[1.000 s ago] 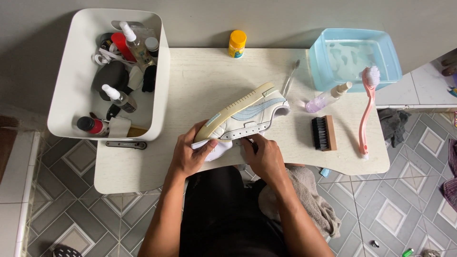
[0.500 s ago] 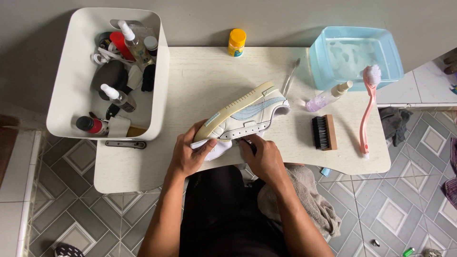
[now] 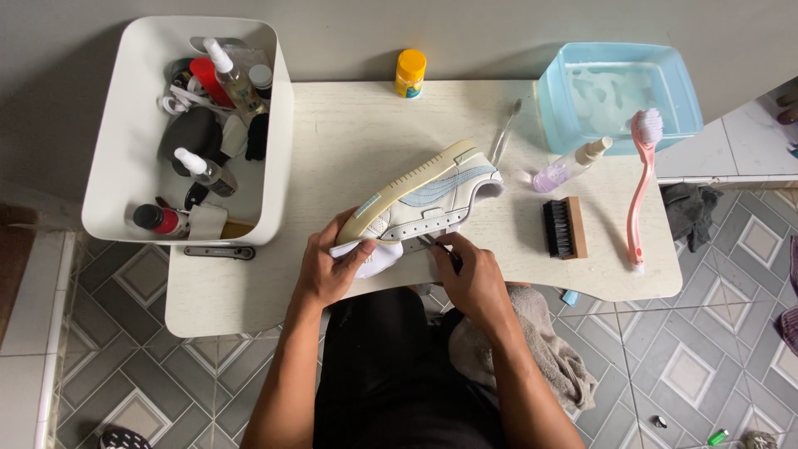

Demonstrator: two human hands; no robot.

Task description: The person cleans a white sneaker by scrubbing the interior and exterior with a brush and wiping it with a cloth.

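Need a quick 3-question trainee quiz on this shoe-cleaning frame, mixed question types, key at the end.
1. True or false: the left hand holds the white sneaker tipped on its side, sole toward the wall.
2. Which lies nearest the pink long-handled brush on the table? A) yellow-capped bottle B) wooden brush with black bristles C) white storage bin
3. Fill in: the blue basin sits at the table's far ____ corner.

Key:
1. True; the right hand works a thin dark tool at the shoe's upper.
2. B
3. right
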